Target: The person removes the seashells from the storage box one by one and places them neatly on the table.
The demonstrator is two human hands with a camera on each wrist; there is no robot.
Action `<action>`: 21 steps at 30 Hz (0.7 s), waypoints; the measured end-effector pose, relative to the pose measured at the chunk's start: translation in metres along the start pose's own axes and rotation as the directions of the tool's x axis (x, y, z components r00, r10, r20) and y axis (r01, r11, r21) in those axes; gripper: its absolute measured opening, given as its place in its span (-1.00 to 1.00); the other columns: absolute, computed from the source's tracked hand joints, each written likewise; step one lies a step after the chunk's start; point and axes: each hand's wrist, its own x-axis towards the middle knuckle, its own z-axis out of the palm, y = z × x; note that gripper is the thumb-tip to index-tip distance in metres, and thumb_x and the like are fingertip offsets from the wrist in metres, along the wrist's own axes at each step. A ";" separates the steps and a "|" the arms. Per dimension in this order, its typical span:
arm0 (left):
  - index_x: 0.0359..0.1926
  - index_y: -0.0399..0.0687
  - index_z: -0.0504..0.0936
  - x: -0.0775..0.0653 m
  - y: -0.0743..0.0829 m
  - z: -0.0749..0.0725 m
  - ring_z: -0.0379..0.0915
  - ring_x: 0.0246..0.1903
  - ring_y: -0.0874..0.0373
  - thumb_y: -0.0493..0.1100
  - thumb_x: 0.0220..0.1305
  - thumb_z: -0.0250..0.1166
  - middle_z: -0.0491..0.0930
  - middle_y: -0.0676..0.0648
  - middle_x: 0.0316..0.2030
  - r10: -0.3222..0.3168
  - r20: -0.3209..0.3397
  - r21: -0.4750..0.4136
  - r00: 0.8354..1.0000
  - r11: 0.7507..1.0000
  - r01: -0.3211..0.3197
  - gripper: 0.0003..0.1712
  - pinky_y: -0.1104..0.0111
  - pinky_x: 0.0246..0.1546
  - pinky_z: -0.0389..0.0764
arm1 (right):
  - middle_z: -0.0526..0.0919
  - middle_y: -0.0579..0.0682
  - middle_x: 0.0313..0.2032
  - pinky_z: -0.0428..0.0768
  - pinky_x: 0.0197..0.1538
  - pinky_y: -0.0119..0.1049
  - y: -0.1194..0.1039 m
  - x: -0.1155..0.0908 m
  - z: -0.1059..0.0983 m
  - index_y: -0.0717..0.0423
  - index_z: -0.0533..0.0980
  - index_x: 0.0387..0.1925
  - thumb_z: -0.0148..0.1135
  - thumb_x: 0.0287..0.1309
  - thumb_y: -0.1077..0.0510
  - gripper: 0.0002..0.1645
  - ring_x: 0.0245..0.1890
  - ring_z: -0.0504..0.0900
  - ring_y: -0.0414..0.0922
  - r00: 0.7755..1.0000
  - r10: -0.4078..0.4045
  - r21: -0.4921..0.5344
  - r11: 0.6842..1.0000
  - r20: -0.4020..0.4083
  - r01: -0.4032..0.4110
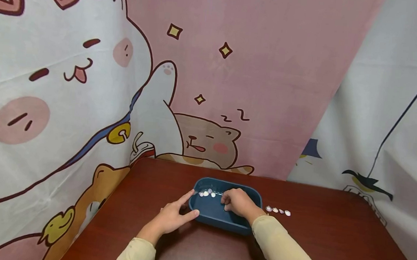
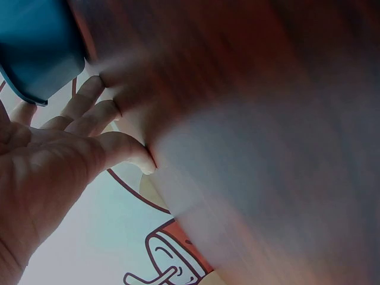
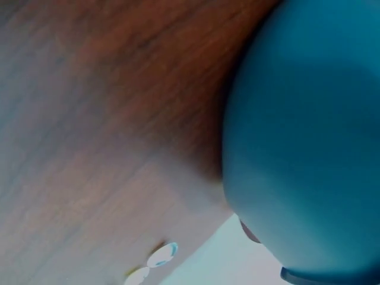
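A dark blue rectangular basin (image 1: 208,220) stands on the table. Inside it, near the left end, lie several small, shiny whitish pieces (image 1: 206,194), too small to identify. My left hand (image 1: 172,217) is at the basin's left end, thumb and fingers spread. In the left wrist view, the fingers of that hand (image 2: 65,142) reach down beside the basin (image 2: 41,47). My right hand (image 1: 238,201) reaches over the right side into the basin, its fingers bent downward; whether anything is between the fingertips is hidden. The right wrist view shows the basin's outer wall (image 3: 297,148), with the hand out of sight.
Right of the basin, several similar whitish pieces (image 1: 275,210) lie in a row on the reddish-brown table (image 1: 332,237); two pieces (image 3: 162,254) also show in the right wrist view. Cartoon-printed cloth (image 1: 270,90) hangs behind the table and along its sides.
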 end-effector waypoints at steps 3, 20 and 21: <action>0.69 0.35 0.19 0.001 0.001 0.000 0.49 0.41 -0.27 0.36 0.44 0.31 0.66 -0.16 0.33 0.003 -0.001 -0.001 1.000 1.000 -0.003 -0.07 -0.69 0.30 0.07 | 0.79 -0.06 -0.24 0.77 0.02 -0.04 0.000 0.001 0.000 0.03 0.77 -0.19 0.56 0.19 0.29 -0.82 -0.24 0.66 -0.16 0.999 -0.043 -0.018 0.999 0.012 0.044; 0.69 0.36 0.18 0.003 -0.002 0.001 0.48 0.42 -0.29 0.36 0.44 0.30 0.64 -0.17 0.35 0.005 -0.001 0.004 1.000 1.000 -0.005 -0.07 -0.71 0.29 0.05 | 0.86 -0.01 -0.17 0.80 -0.01 -0.09 0.009 0.001 0.001 0.10 0.82 -0.13 0.54 0.18 0.33 -0.79 -0.22 0.72 -0.18 0.985 -0.172 0.007 0.985 0.016 0.171; 0.69 0.37 0.18 0.003 -0.002 0.001 0.48 0.42 -0.29 0.37 0.44 0.30 0.64 -0.17 0.35 0.003 0.000 0.004 1.000 1.000 -0.003 -0.07 -0.71 0.29 0.05 | 0.86 -0.01 -0.17 0.80 -0.01 -0.08 0.009 0.001 0.001 0.11 0.82 -0.14 0.55 0.18 0.33 -0.79 -0.23 0.72 -0.18 0.987 -0.161 0.014 0.987 0.011 0.161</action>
